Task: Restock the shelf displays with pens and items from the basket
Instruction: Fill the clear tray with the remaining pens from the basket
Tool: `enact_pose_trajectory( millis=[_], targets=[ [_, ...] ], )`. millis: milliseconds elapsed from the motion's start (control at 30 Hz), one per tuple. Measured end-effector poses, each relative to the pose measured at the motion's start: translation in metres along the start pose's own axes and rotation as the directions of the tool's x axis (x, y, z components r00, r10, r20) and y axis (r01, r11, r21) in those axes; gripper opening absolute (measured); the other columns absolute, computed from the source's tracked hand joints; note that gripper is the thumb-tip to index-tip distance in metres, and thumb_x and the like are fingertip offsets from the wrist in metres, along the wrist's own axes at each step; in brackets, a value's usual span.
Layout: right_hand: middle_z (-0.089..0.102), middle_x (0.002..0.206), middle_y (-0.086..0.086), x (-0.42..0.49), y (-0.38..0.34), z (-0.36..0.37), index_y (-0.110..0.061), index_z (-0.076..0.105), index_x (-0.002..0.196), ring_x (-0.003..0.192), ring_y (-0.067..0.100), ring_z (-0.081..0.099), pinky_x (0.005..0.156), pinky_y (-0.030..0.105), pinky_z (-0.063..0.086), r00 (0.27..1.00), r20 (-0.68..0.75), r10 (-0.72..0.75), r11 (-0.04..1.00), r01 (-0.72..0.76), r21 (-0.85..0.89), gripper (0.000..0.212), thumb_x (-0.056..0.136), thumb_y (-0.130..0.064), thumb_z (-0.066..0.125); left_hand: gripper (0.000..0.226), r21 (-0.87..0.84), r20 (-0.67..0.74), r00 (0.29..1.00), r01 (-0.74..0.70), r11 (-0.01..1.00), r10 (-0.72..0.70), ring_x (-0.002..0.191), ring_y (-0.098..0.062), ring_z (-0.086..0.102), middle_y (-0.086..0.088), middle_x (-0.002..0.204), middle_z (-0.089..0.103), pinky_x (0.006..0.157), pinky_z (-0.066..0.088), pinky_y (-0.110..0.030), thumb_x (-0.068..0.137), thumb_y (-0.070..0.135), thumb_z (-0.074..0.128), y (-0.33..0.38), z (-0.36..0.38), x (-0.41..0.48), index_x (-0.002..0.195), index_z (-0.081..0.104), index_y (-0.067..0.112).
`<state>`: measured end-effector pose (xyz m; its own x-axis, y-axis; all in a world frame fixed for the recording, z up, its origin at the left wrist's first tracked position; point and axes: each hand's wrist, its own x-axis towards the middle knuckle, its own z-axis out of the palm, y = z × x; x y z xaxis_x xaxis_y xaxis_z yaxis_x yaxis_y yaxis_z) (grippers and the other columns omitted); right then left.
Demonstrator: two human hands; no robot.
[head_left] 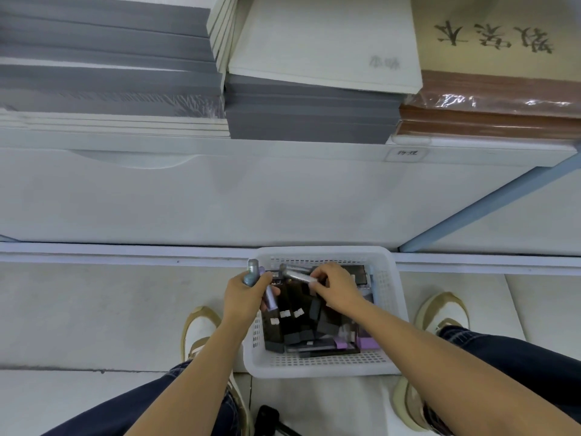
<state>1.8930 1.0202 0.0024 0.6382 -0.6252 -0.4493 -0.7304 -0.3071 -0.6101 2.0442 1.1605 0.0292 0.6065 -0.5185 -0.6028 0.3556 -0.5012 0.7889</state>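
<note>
**While Still Collecting: Basket Pick in Hand**

While bent over the white perforated plastic basket (320, 369) on the floor, found left hand (243, 295) clenched around slim grey and lilac pens (253, 269). Noted right hand (338, 287) pinching another grey pen (297, 274) above the basket. Judged as gathering step. Calls next for adding that pen to the bundle, then rising to find a pen display.

Both arms forward; left hand (246, 292), right hand (338, 289) each in curled grip on pens (253, 268).
</note>
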Motion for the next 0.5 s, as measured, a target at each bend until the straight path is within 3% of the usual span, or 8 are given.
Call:
enact_pose_trajectory(
  millis=[100, 267, 367, 433, 500],
  targets=[
    [0.065, 0.090, 0.000, -0.005, -0.008, -0.032, -0.011, 0.067, 0.107, 0.081, 0.012, 0.057, 0.071, 0.022, 0.044, 0.997, 0.076, 0.019, 0.977, -0.035, 0.211, 0.020, 0.095, -0.024, 0.059, 0.017, 0.016, -0.009, 1.000, -0.008, 1.000, 0.008, 0.051, -0.015, 0.059, -0.007, 0.062, 0.070, 0.050, 0.047, -0.025, 0.089, 0.018, 0.067, 0.012, 0.008, -0.004, 0.079, 0.067, 0.004],
    [0.069, 0.081, -0.003, -0.026, -0.034, -0.074, -0.010, 0.065, 0.115, 0.060, 0.004, 0.052, 0.057, 0.017, 0.044, 0.985, 0.157, -0.064, 0.796, -0.045, 0.604, 0.021, 0.099, -0.016, 0.053, 0.017, -0.075, -0.015, 0.999, -0.042, 0.996, 0.041, 0.040, -0.008, 0.052, -0.009, 0.063, 0.066, 0.040, 0.040, -0.019, 0.084, 0.015, 0.074, 0.042, 0.029, -0.026, 0.080, 0.065, 0.001],
    [0.071, 0.082, 0.003, -0.044, -0.048, -0.091, -0.011, 0.058, 0.120, 0.056, 0.006, 0.050, 0.058, 0.018, 0.044, 0.980, 0.150, -0.134, 0.710, -0.010, 0.704, 0.022, 0.099, -0.013, 0.053, 0.022, -0.171, 0.021, 0.997, -0.072, 0.983, 0.077, 0.038, -0.010, 0.047, -0.007, 0.057, 0.064, 0.041, 0.039, -0.020, 0.085, 0.019, 0.073, 0.061, 0.039, -0.045, 0.085, 0.068, -0.002],
    [0.071, 0.080, 0.003, -0.056, -0.056, -0.100, -0.012, 0.056, 0.117, 0.057, 0.008, 0.048, 0.060, 0.020, 0.043, 0.968, 0.176, -0.177, 0.692, -0.005, 0.722, 0.018, 0.099, -0.012, 0.052, 0.027, -0.201, 0.064, 0.990, -0.113, 0.973, 0.128, 0.043, -0.015, 0.051, -0.015, 0.064, 0.068, 0.053, 0.049, -0.030, 0.086, 0.021, 0.073, 0.075, 0.044, -0.060, 0.089, 0.067, -0.005],
    [0.069, 0.084, 0.008, -0.068, -0.065, -0.108, -0.008, 0.053, 0.116, 0.057, 0.010, 0.046, 0.061, 0.022, 0.041, 0.961, 0.184, -0.206, 0.700, 0.014, 0.714, 0.017, 0.099, -0.011, 0.051, 0.018, -0.253, 0.072, 0.984, -0.143, 0.957, 0.166, 0.054, -0.024, 0.061, -0.018, 0.073, 0.071, 0.063, 0.057, -0.038, 0.085, 0.017, 0.074, 0.087, 0.048, -0.075, 0.088, 0.068, 0.000]
  ],
)
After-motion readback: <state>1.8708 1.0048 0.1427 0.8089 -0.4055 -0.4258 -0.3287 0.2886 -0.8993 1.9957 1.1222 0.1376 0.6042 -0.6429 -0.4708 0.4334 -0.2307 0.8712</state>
